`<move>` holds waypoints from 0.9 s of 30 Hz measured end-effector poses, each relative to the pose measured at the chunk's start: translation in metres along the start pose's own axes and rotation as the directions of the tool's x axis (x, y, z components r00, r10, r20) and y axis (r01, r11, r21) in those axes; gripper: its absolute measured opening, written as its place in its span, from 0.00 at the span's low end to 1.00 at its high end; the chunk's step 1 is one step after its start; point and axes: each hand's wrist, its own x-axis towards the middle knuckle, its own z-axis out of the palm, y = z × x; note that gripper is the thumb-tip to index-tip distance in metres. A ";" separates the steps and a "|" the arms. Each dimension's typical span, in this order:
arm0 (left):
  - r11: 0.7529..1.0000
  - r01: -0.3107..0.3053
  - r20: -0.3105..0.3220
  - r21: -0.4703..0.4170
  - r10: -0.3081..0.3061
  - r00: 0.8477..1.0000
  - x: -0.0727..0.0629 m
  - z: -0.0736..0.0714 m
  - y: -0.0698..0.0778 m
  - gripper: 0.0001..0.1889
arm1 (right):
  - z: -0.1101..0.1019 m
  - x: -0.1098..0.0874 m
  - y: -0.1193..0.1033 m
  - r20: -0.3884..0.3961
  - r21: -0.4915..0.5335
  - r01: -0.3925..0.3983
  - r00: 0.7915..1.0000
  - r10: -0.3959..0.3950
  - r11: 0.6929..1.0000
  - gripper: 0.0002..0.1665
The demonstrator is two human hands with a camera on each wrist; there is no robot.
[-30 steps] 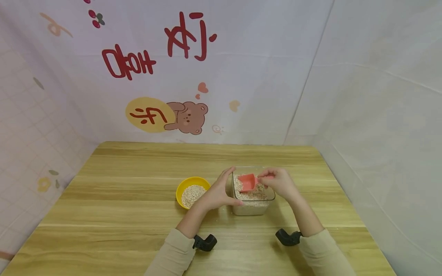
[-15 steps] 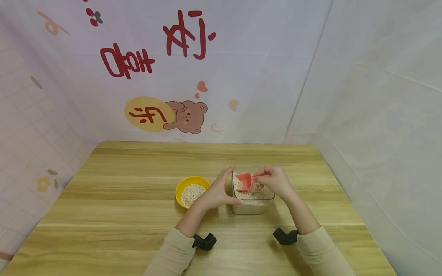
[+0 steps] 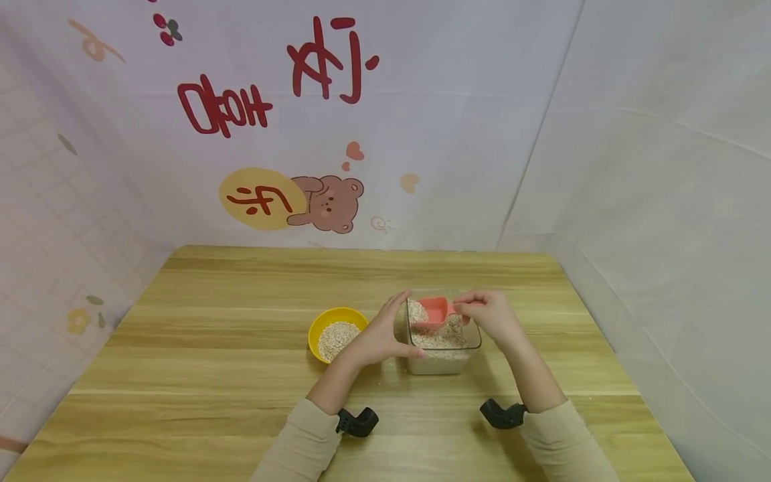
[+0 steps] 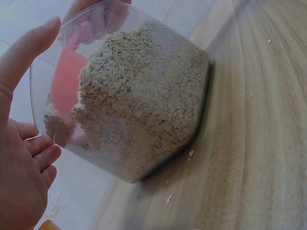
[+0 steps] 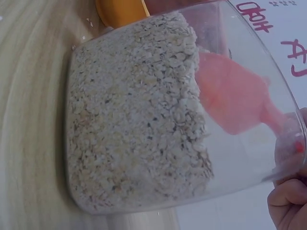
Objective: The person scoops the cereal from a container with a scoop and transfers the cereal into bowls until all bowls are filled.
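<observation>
A clear, square-cornered container [image 3: 442, 365] filled partway with oats [image 4: 144, 91] stands on the table. My left hand [image 3: 375, 340] holds its left side, thumb near the front corner and fingertips at the far one. In the left wrist view the thumb lies at the rim. My right hand [image 3: 492, 319] pinches the handle of a pink scoop [image 3: 436, 309] inside the container. The scoop carries oats towards its left end, and through the clear wall in the right wrist view its body overlaps the top of the oats.
Left of the container, partly behind my left hand, is a yellow bowl [image 3: 313, 331] with oats [image 3: 337, 340] in it. A few loose flakes [image 4: 169, 198] lie on the wooden table [image 3: 229, 375]. White printed cloth [image 3: 452, 134] hangs behind and at both sides.
The scoop went left into the oats, then rose and drew slightly back to the right, now with a heap of oats in it. My left hand and the bowl stay in place.
</observation>
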 end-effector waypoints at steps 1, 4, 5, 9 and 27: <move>1.000 0.000 0.000 0.001 0.000 1.000 0.000 0.000 0.000 0.60 | -0.001 0.000 0.001 -0.004 0.008 0.000 1.000 0.000 1.000 0.11; 1.000 0.001 0.000 0.007 -0.001 1.000 0.000 0.000 0.000 0.61 | -0.003 -0.002 0.003 -0.007 0.035 -0.016 1.000 0.016 0.999 0.11; 1.000 0.005 0.000 0.008 -0.005 1.000 0.000 0.000 0.000 0.61 | -0.004 -0.002 0.005 -0.008 0.048 -0.026 1.000 0.026 0.999 0.12; 1.000 0.009 -0.005 0.014 -0.009 1.000 0.001 0.000 0.000 0.61 | -0.005 -0.004 0.009 -0.005 0.121 -0.051 0.999 0.052 0.991 0.13; 0.998 0.012 -0.032 0.057 -0.010 0.999 -0.003 -0.004 0.004 0.63 | -0.014 -0.012 0.011 -0.039 0.235 -0.022 0.999 0.032 0.972 0.11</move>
